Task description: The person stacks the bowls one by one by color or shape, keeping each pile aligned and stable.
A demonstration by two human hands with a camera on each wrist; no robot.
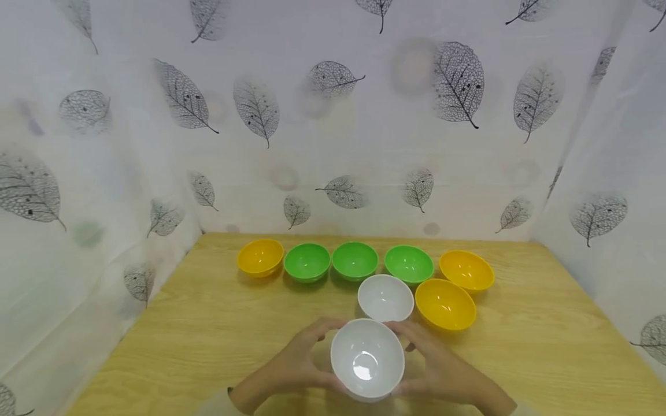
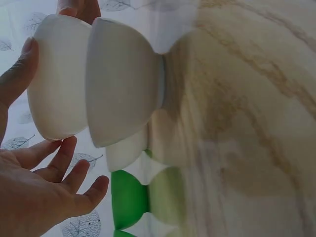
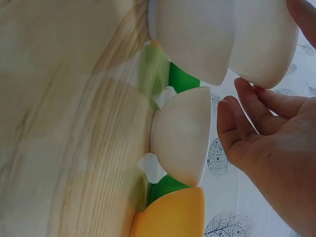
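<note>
Both hands hold a white bowl (image 1: 367,358) from its two sides, opening up, near the table's front edge. My left hand (image 1: 307,361) has its thumb at the near side of the rim and fingertips at the far side. Likewise my right hand (image 1: 437,367) grips the opposite side. In the left wrist view the held bowl (image 2: 59,79) sits right over a second white bowl (image 2: 123,81) standing on the table; how deep it sits inside is hidden. Behind these stands another white bowl (image 1: 385,297), which the right wrist view also shows upright.
Along the back stand a yellow bowl (image 1: 260,258), several green bowls (image 1: 355,261) and a yellow bowl (image 1: 466,270) at the right. Another yellow bowl (image 1: 445,304) is beside the rear white one. Leaf-patterned sheets (image 1: 333,138) enclose the wooden table (image 1: 208,323).
</note>
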